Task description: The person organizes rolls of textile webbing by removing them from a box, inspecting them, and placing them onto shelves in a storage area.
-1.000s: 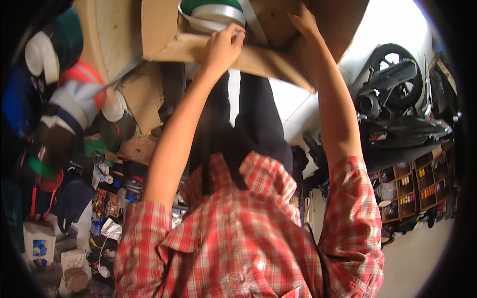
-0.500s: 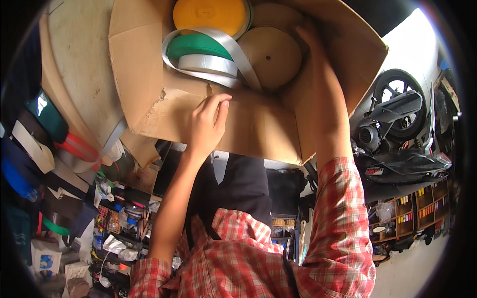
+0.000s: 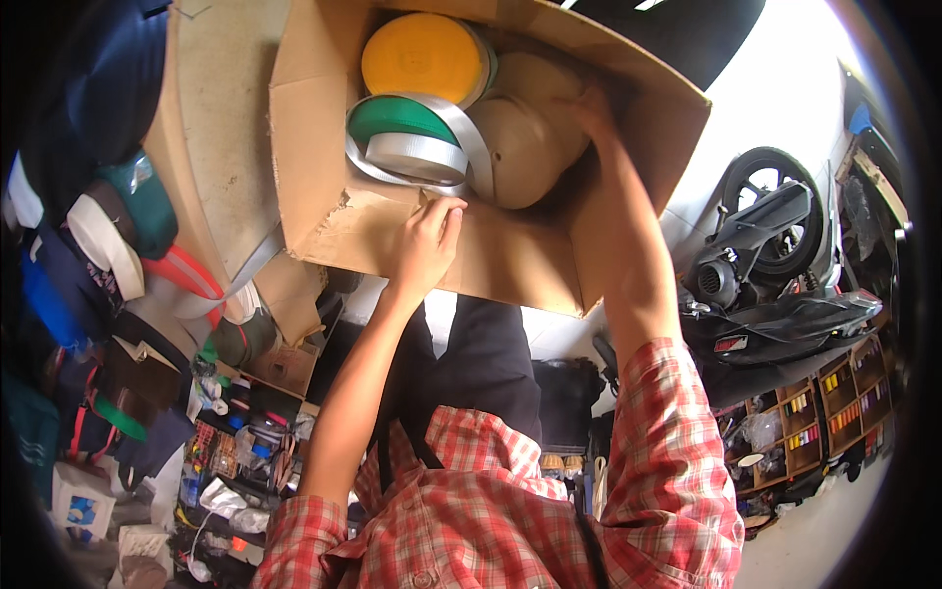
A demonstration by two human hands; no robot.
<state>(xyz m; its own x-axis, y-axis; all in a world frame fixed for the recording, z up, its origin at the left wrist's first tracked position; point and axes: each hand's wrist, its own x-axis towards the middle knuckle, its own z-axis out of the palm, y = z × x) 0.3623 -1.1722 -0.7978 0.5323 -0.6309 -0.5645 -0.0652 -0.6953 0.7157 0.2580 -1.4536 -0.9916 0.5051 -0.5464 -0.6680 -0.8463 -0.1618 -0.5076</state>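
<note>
An open cardboard box [image 3: 523,265] holds several rolls of webbing strap. Upper left in it is a yellow roll [image 3: 424,57]; below lie a green roll [image 3: 397,118] and a silver-grey roll [image 3: 417,159], with a loose loop of grey strap around them. Two discs with brown faces, a front roll [image 3: 515,162] and a rear roll [image 3: 549,88], lean at the right. My right hand [image 3: 589,110], somewhat blurred, reaches inside and grips the rear roll's right rim. My left hand [image 3: 429,238] is over the near flap, fingers curled; what they pinch is hidden.
A light board [image 3: 221,128] runs along the left, beside bags and strap pieces [image 3: 108,245]. Below them is a crowded heap of small goods [image 3: 235,461]. At right stand a black motorcycle [image 3: 780,265] and a wooden rack of coloured spools [image 3: 805,422].
In the picture, the box has shifted down and slightly inward. My right hand has moved left onto the rear roll, which now shows more. My left hand stays curled at the near flap.
</note>
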